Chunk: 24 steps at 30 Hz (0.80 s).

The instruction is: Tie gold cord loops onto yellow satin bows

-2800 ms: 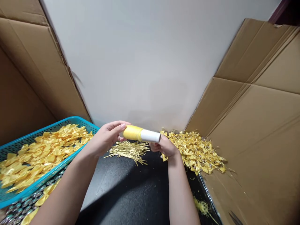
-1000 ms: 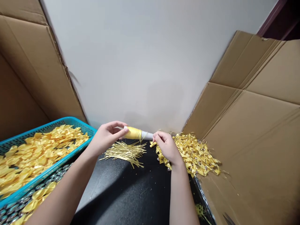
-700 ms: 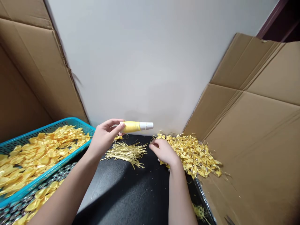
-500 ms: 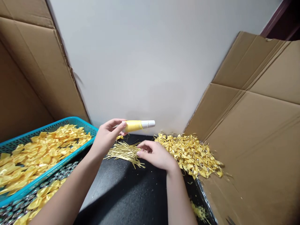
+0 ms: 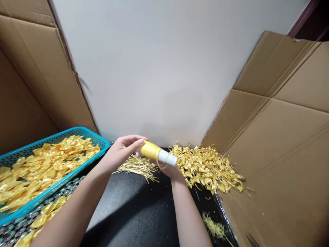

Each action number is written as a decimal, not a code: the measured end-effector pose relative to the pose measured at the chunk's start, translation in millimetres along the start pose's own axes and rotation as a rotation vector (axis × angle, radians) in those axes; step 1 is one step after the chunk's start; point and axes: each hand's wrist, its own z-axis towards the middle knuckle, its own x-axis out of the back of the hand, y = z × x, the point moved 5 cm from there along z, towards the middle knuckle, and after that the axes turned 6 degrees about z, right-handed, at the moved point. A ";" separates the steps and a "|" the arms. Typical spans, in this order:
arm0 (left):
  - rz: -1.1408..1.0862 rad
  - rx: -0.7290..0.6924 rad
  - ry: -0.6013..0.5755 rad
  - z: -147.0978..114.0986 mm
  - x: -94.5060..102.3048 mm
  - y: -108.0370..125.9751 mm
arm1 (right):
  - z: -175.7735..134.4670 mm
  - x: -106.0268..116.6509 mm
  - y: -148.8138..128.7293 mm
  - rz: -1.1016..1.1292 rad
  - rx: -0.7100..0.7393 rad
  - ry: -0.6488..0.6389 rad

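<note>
A spool of yellow thread (image 5: pixel 149 149) on a white cone is gripped in my left hand (image 5: pixel 125 148), its white end tilted down to the right. My right hand (image 5: pixel 168 168) sits just behind and below the spool, and its fingers are mostly hidden by it. A loose loop of thread hangs by the white end. Under the hands, a bundle of gold twist ties (image 5: pixel 138 168) lies on the black tabletop (image 5: pixel 133 206).
At the left stands a blue basket (image 5: pixel 84 132) of yellow ribbon bows. Glassy beads (image 5: pixel 31 218) lie below it. A heap of finished-looking bows (image 5: pixel 210 168) is at the right, with thread scraps (image 5: pixel 216 226) and scissors (image 5: pixel 252 240) nearer. Cardboard panels (image 5: pixel 288 144) flank the wall.
The spool has moved slightly right and down, and its white end has tipped downward. My right hand has gone from above the twist ties to behind the spool.
</note>
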 end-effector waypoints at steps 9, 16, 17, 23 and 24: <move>0.074 0.081 -0.252 -0.4 -14.0 -8.2 | -9.9 37.0 -27.0 0.348 0.099 0.098; 0.106 0.138 -0.039 6.5 -5.6 -16.6 | -34.4 20.3 -76.2 0.257 0.180 0.025; 0.076 0.135 0.019 8.4 -2.8 -18.0 | -38.1 11.9 -82.9 0.216 0.193 -0.041; -0.081 0.090 0.292 17.6 15.5 -29.8 | -28.6 -41.2 -48.7 0.128 -0.044 -0.408; -0.099 0.088 0.321 18.2 18.0 -31.2 | -22.6 -45.5 -33.1 0.123 -0.110 -0.425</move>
